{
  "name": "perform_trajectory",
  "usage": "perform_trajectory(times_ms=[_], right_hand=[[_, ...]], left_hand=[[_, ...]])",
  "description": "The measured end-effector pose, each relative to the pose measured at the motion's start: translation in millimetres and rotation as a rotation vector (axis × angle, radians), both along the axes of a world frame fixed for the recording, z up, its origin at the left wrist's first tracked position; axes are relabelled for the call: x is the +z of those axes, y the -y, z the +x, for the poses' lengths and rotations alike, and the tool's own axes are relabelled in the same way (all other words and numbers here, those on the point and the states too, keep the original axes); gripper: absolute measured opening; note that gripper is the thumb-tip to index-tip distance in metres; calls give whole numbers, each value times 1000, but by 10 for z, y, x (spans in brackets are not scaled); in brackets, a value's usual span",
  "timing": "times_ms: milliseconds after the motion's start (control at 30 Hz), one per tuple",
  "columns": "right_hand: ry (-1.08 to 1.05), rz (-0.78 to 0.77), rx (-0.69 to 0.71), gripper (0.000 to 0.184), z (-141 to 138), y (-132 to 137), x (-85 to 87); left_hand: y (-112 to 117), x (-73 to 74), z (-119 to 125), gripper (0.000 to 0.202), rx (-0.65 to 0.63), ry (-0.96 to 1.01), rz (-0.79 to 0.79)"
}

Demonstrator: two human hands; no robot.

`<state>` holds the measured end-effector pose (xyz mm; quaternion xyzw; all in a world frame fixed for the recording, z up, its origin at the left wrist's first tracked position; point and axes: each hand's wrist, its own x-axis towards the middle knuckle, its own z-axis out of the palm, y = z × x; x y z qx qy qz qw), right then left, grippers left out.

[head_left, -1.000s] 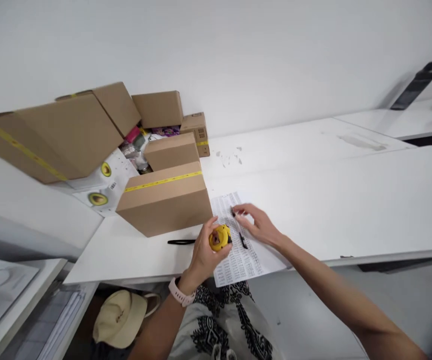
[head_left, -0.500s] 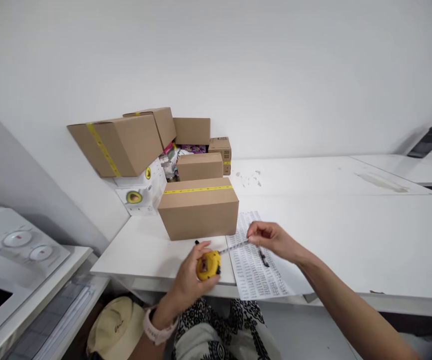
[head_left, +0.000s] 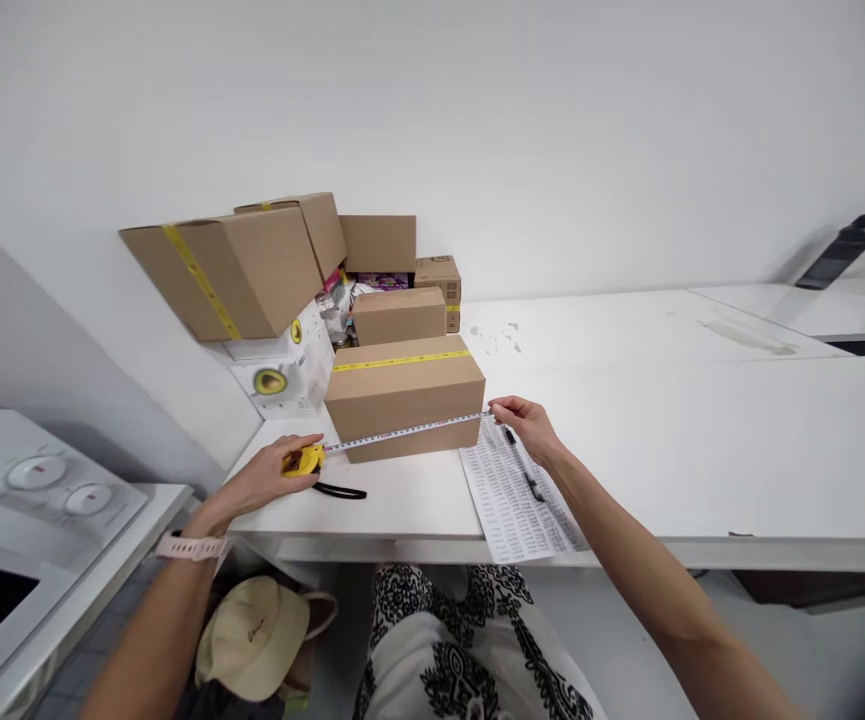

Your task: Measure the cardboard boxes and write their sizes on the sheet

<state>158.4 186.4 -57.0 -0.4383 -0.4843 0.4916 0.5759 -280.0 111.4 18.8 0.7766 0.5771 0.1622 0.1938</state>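
Note:
My left hand (head_left: 274, 472) is closed around the yellow case of a tape measure (head_left: 304, 461), near the lower left corner of a cardboard box (head_left: 402, 408). The white blade (head_left: 402, 432) is drawn out across the box's front face. At the box's right side, my right hand (head_left: 526, 425) pinches the blade's free end between thumb and fingers. A black wrist strap (head_left: 340, 491) trails from the case onto the table. Beneath my right hand lies a printed sheet (head_left: 511, 500) with a black pen (head_left: 523, 465) on it.
Behind stand several more cardboard boxes, one large taped box (head_left: 229, 275) resting on a white avocado-print box (head_left: 282, 385). A white microwave (head_left: 49, 500) is at left. A beige cap (head_left: 252, 638) sits below the table edge. A dark bottle (head_left: 841, 252) stands far right.
My left hand has moved left and up with the tape case, pulling out a much longer blade. My right hand has risen slightly with the blade's end, now at the box's right side.

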Motion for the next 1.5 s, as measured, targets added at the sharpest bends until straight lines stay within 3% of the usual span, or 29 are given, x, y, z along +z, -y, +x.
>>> perform_trajectory(times_ms=[167, 367, 567, 700, 900, 1000, 1100, 1300, 1400, 1500], right_hand=[[-43, 46, -25, 43, -165, -78, -81], [-41, 60, -135, 43, -176, -166, -214], [-70, 112, -192, 46, -210, -255, -229], [-68, 105, -191, 48, -183, -183, -62], [118, 213, -283, 38, 27, 33, 524], [131, 155, -255, 38, 56, 0, 698], [121, 64, -244, 39, -3, -160, 739], [176, -7, -269, 34, -94, -620, 906], [292, 8, -266, 32, -50, -809, 973], [424, 28, -292, 31, -27, -924, 872]], left_hand=[[-171, 48, 207, 70, -16, 3, -20], [-360, -30, 271, 65, 23, 180, -83], [-523, -104, 311, 67, 56, 263, -107], [-497, -1, 328, 62, 59, 290, -133], [-261, 496, 380, 43, -40, 334, -282], [-317, 657, 402, 38, -95, 403, -394], [-557, 685, 381, 34, -129, 501, -503], [-1132, 707, 286, 36, -44, 643, -567], [-1262, 700, 269, 38, -27, 685, -631], [-1315, 607, 292, 36, -2, 685, -670]])
